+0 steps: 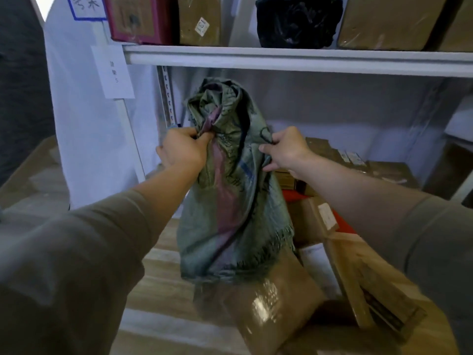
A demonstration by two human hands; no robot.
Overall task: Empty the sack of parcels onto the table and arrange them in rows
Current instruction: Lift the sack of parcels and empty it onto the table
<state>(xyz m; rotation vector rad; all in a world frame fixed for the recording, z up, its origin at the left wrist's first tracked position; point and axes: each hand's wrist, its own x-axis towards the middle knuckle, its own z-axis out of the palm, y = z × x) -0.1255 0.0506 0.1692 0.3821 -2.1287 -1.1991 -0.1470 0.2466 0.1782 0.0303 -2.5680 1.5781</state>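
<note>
A green woven sack [231, 201] with a pink stripe and dark print hangs upside down in the middle of the view, its frayed mouth pointing down over the table [163, 283]. My left hand [183, 148] grips its left side near the top. My right hand [285, 147] pinches its right side at the same height. A brown taped parcel [271, 303] lies tilted right under the sack's mouth. More brown cardboard parcels [366, 283] lie piled to the right, along with a white one [316, 262]; they are not in rows.
A white metal shelf [281, 58] runs across just above the sack, loaded with brown boxes [389, 21], a red box [133, 19] and a black bag [297, 21]. Further brown boxes [358, 165] sit on the lower level behind. A white upright with a paper label [112, 73] stands at left.
</note>
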